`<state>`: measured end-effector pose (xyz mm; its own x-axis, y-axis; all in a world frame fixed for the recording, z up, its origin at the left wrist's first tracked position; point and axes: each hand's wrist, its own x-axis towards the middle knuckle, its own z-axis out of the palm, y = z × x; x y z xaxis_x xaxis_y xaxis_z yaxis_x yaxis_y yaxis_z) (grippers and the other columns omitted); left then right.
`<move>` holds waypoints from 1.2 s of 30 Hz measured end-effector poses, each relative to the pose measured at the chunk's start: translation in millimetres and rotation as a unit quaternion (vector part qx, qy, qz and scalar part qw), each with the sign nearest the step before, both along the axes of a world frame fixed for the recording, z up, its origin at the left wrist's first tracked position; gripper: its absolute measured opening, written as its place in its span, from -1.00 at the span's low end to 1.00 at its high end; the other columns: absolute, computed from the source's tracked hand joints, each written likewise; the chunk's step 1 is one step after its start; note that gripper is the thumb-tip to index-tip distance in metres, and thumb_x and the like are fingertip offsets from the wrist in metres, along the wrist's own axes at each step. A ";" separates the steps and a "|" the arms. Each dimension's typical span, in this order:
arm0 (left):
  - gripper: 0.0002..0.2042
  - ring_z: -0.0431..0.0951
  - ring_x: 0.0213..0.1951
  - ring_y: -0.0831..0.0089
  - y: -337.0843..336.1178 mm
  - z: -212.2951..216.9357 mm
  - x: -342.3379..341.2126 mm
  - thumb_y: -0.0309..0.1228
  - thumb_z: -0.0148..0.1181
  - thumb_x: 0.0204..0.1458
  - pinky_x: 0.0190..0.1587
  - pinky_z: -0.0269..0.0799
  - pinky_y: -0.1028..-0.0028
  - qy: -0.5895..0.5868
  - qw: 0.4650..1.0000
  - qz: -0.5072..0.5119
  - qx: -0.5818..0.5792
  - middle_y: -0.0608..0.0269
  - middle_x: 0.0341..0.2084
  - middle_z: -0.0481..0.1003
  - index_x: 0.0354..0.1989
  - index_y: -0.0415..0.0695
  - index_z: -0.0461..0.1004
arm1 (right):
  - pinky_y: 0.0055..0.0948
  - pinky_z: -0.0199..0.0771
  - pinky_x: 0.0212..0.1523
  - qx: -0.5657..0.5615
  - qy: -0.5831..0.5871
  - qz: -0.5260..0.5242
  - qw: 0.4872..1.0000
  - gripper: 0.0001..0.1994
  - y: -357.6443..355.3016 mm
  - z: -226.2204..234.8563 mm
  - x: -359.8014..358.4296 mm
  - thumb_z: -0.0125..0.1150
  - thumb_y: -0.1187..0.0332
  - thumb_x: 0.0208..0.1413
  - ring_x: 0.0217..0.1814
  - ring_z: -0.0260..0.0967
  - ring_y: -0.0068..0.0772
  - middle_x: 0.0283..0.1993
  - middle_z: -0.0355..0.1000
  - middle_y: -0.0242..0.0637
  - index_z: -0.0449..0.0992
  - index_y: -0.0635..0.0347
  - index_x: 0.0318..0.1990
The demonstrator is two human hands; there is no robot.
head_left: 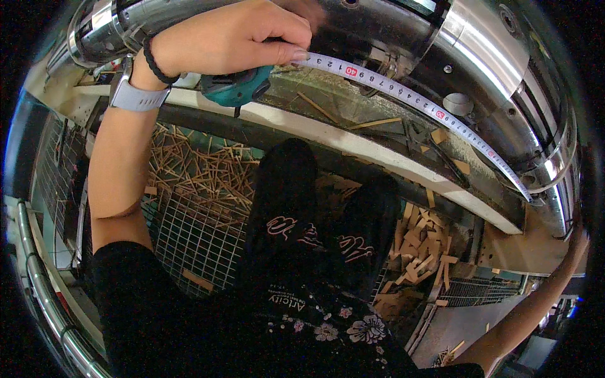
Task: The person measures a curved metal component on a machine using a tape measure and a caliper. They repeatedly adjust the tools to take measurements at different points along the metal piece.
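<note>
My left hand (249, 36) is closed, with thumb and fingers pinching the white blade of a tape measure (234, 88). Its teal and black case hangs just under the hand. From there the pulled-out blade (403, 92) curves to the right along dark and polished metal rollers (482, 47), its far end lying by the right end of the metalwork. My right forearm (535, 309) reaches up at the far right toward that end. The right hand is mostly lost in the dark rim, and its fingers do not show.
A pale metal beam (302, 120) crosses below the rollers, with a ledge holding loose strips. Thin wood-coloured strips (195, 167) and flat brown pieces (419, 246) lie scattered below, around wire mesh (198, 230). A shiny metal rail (41, 283) runs along the left.
</note>
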<state>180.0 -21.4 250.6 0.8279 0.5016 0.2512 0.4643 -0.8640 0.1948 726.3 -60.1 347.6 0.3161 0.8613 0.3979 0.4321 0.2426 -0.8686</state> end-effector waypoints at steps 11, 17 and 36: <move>-0.79 0.29 -0.45 0.19 -5.0 0.8 -2.2 -0.38 -0.05 0.07 -0.34 0.24 0.36 0.015 0.998 0.030 -0.057 0.10 -0.54 0.28 -0.48 -0.31 0.25 | -0.20 0.36 -0.13 -0.170 -0.536 0.364 0.742 -0.73 -28.9 -167.2 -151.5 0.17 0.50 -0.22 -0.10 0.36 -0.06 -0.11 0.42 -0.19 0.48 0.07 -0.26; -0.81 0.29 -0.45 0.18 6.4 -2.8 -8.1 -0.41 -0.04 0.06 -0.35 0.23 0.35 0.018 0.996 0.036 -0.080 0.11 -0.57 0.25 -0.49 -0.30 0.24 | -0.11 0.40 -0.23 -0.009 -0.514 0.311 0.800 -0.79 77.3 -244.1 -223.3 -0.01 0.37 0.02 -0.28 0.41 -0.02 -0.25 0.43 -0.09 0.43 -0.01 -0.16; -0.82 0.28 -0.45 0.08 5.7 -4.7 -0.6 -0.42 -0.04 0.06 -0.37 0.23 0.31 0.030 0.999 0.034 -0.029 0.03 -0.57 0.23 -0.47 -0.30 0.23 | -0.25 0.39 -0.05 -0.007 -0.456 0.313 0.833 -0.59 130.8 -309.0 -247.9 0.03 0.61 -0.11 -0.05 0.36 -0.06 -0.01 0.37 -0.14 0.43 0.03 -0.04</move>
